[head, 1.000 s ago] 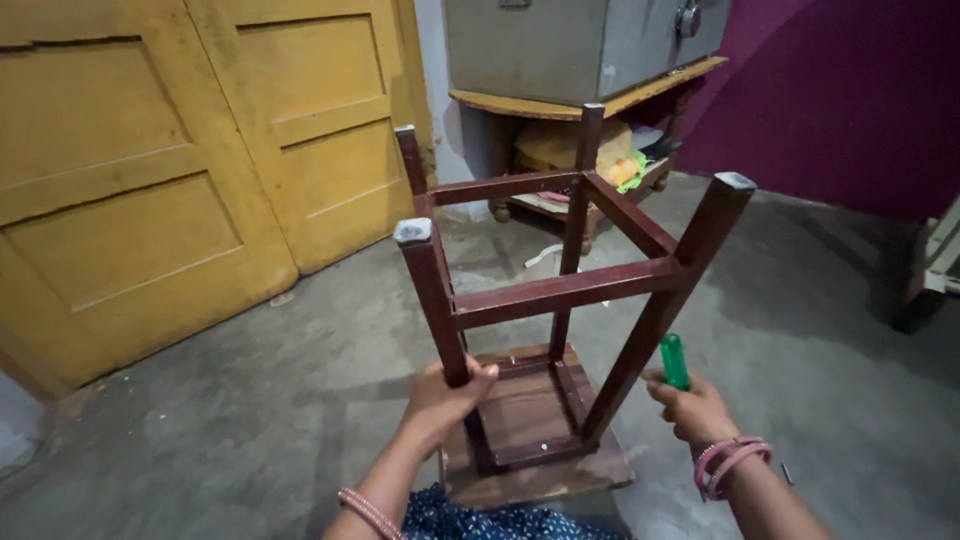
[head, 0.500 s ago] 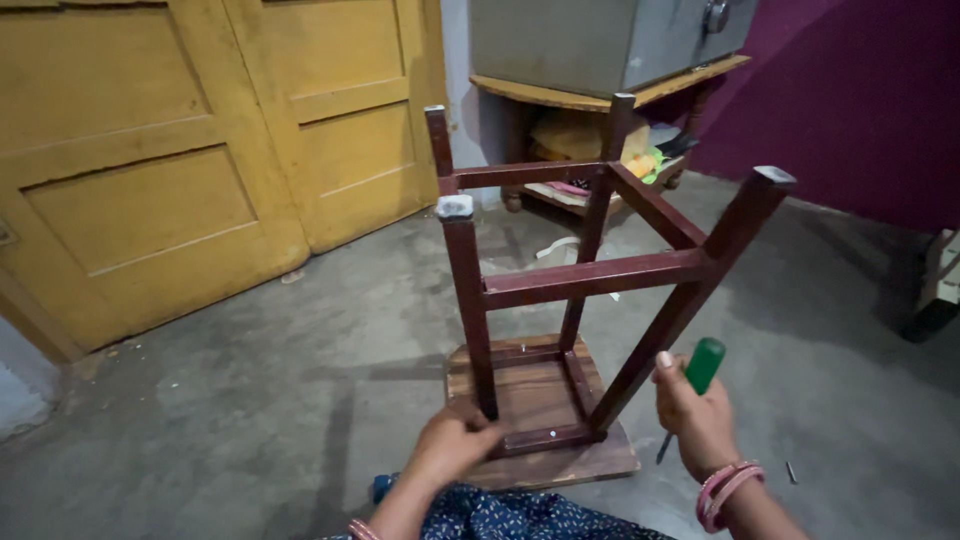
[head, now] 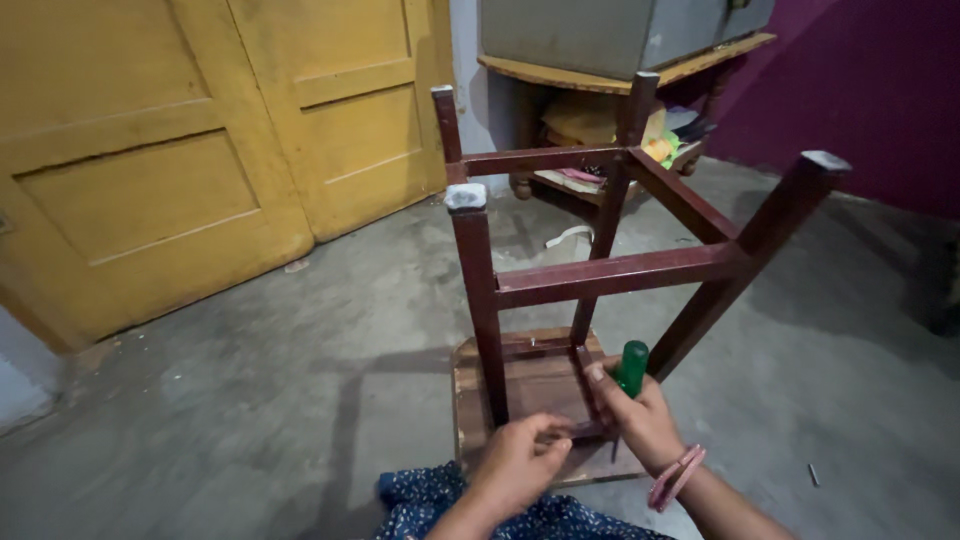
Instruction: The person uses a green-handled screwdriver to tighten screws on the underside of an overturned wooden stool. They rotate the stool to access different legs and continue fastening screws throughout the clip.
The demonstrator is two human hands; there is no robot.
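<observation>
A dark red wooden stool (head: 610, 272) stands upside down on the concrete floor, its seat down and its legs pointing up. My right hand (head: 640, 418) grips a green-handled screwdriver (head: 631, 366) with the handle up, close to the inner corner of the seat frame. A pink bangle sits on that wrist. My left hand (head: 518, 462) rests on the lower rail at the foot of the nearest leg, with its fingers curled over the wood. Whatever the fingertips hold, if anything, is hidden.
Yellow panelled doors (head: 180, 160) fill the left wall. A low wooden table (head: 610, 75) with a grey metal box on top and clutter under it stands behind the stool. A purple wall (head: 870, 90) runs at the right. A small nail (head: 813, 474) lies on the floor at the right.
My right hand has swung the screwdriver in from outside the right leg to the inner seat corner. My left hand slid right along the lower rail. The view moved closer.
</observation>
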